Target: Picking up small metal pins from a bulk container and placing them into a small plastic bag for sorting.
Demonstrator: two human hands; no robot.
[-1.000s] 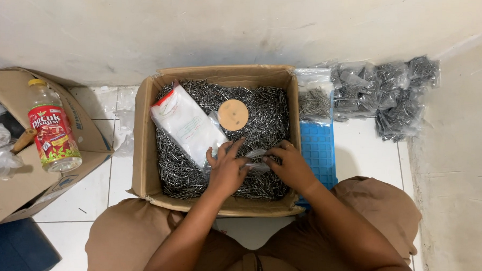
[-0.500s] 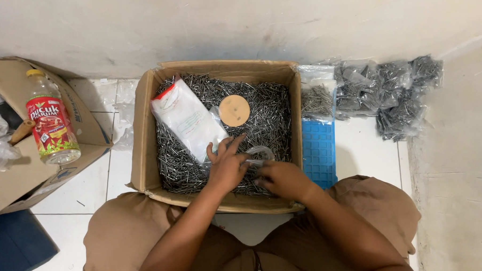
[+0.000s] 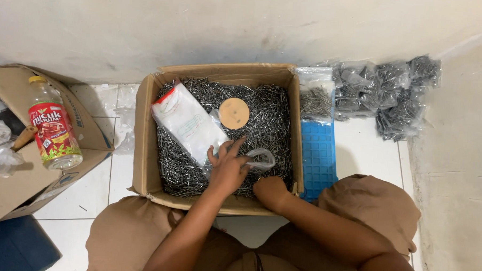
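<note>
nails (image 3: 263,107) filled the cardboard box (image 3: 144,121) in the head view, a loose grey heap of thin metal pins lying every which way, with no common long axis to them. the box sat on the tiled floor (image 3: 97,186) against the wall, between the person's knees.

left hand (image 3: 228,170) lay over the near middle of the heap, fingers spread and half curled, its fingertips touching the mouth of a small clear plastic bag (image 3: 261,158). the bag lay just right of that hand, crumpled and see-through, lying left to right on top of the nails; it looked close to empty. whether the fingers actually pinched the bag's edge could not be told.

right hand (image 3: 271,191) sat nearer the person, at the near right corner of the box, curled into a loose fist and partly sunk among the nails. what it gripped, if anything, was hidden. the bag lay just beyond it, far and slightly left, so the left hand was the closer one.

a white flat packet (image 3: 190,123) lay slanted on the heap to the far left of the hands, and a round wooden disc (image 3: 234,113) rested beyond them. filled bags of nails (image 3: 387,90) were piled right of the box, past a blue plastic tray (image 3: 318,154). a bottle (image 3: 53,129) lay on flattened cardboard at far left.
</note>
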